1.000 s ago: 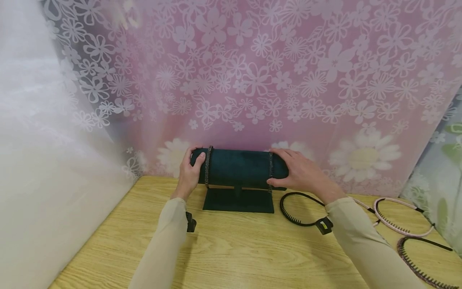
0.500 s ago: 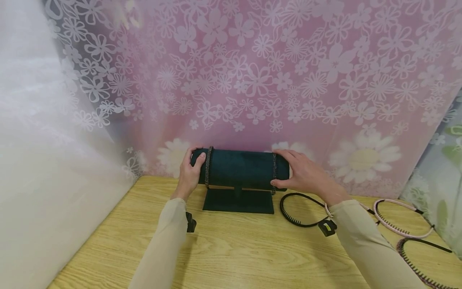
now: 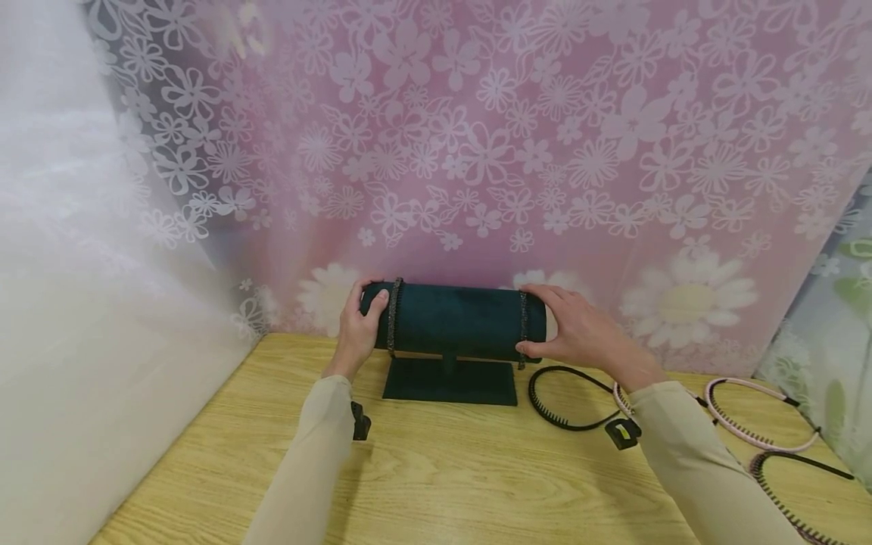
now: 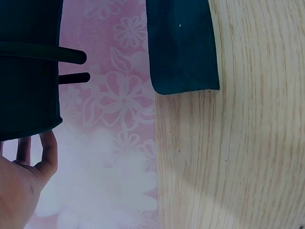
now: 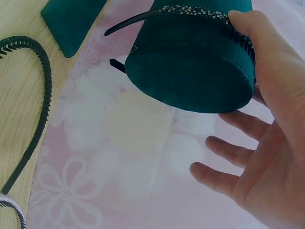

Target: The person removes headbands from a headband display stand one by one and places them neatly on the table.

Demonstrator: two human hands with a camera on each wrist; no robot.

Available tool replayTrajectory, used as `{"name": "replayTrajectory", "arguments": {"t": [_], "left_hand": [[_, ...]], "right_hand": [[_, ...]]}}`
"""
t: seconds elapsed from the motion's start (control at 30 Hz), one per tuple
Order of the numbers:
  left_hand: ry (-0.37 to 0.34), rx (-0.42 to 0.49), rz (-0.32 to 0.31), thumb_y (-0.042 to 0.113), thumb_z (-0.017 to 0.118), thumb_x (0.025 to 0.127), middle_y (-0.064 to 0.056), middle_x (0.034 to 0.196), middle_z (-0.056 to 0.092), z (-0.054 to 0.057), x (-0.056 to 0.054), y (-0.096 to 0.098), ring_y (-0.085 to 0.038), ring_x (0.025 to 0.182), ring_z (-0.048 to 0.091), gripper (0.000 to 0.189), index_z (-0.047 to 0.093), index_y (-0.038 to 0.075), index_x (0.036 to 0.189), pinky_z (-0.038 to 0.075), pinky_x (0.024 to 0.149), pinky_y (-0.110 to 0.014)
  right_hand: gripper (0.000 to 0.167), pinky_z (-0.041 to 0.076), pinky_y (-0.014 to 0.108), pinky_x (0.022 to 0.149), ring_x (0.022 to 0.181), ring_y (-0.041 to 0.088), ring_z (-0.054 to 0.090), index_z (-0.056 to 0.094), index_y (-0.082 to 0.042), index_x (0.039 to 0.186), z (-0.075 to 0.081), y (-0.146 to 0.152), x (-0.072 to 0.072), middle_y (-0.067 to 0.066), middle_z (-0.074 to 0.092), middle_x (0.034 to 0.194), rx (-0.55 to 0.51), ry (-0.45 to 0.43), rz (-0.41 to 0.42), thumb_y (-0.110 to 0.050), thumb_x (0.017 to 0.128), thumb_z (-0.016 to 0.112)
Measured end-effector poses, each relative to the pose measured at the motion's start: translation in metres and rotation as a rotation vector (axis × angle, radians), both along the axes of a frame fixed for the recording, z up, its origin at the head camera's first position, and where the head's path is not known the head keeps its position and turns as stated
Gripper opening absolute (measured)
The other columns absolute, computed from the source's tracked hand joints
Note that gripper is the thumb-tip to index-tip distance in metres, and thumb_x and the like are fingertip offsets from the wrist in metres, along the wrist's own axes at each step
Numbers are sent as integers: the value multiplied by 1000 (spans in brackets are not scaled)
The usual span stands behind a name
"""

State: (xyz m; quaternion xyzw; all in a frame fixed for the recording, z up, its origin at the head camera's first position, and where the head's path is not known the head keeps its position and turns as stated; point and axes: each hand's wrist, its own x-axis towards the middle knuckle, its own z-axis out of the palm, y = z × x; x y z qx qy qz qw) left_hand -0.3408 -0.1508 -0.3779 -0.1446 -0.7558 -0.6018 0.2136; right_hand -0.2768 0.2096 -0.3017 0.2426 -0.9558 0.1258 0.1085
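A dark green velvet T-bar display stand (image 3: 456, 318) has a padded roll above a flat base. Near the roll's left end sits a dark glittery headband (image 3: 393, 318). My left hand (image 3: 356, 325) grips that end, thumb in front beside the band. Another stone-studded headband (image 3: 523, 322) straddles the right end, and my right hand (image 3: 579, 325) pinches it. In the right wrist view, the thumb presses this headband (image 5: 195, 10); its toothed inner side shows beneath, and the other fingers spread below the roll. The left wrist view shows headband tips (image 4: 71, 56) jutting past the roll.
Right of the stand, a black toothed headband (image 3: 534, 397) lies on the wooden table (image 3: 436, 469). Further right are a pink headband (image 3: 745, 431), another partly behind the right sleeve, and a dark one (image 3: 766, 484). A pink floral curtain (image 3: 436, 151) hangs close behind.
The right headband has slid a little to the right along the roll, towards its end, with my right hand moving along. My left hand stays on the left end.
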Motion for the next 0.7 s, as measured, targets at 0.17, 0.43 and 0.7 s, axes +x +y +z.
{"name": "replayTrajectory", "arguments": {"t": [0.17,0.43,0.7], "left_hand": [[26,-8,7,38,54,106,-7,144,54,-5,-4,-2,-29,126,52,48,49,12,146,40,111,-52],[42,-19,24,45,55,105,-2,142,56,-8,-4,-1,-25,123,55,51,51,13,144,43,108,-51],[46,-16,21,43,54,105,-5,142,57,-6,-4,0,-24,124,55,51,50,12,145,43,108,-50]], "right_hand": [[94,42,68,107,139,49,45,35,-15,159,0,3,0,22,44,157,4,-4,-9,-53,85,79],[93,42,69,105,138,50,45,34,-15,159,-1,8,2,23,45,156,2,-12,-15,-52,85,79],[92,44,67,104,133,50,51,36,-13,158,-1,13,2,23,49,153,-9,6,-4,-47,85,80]]}}
